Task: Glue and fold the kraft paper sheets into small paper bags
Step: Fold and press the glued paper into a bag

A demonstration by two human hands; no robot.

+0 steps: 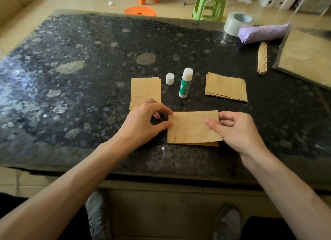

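A folded kraft paper sheet [191, 127] with printed text lies near the table's front edge. My left hand [145, 118] pinches its left edge between thumb and fingers. My right hand [236, 128] grips its right edge, thumb on top. An uncapped glue stick [185, 84] stands upright behind the sheet, its white cap [169, 79] beside it on the left. A small pile of folded kraft pieces [146, 91] lies to the left of the cap. A stack of kraft sheets [226, 86] lies right of the glue.
The dark pebble-patterned table [89, 78] carries a tape roll [237, 23], a rolled purple bundle [263, 32], a spiral-bound strip [262, 60] and a kraft pad in a clear sleeve [306, 57] at the back right. Orange and green stools [209, 5] stand beyond the table.
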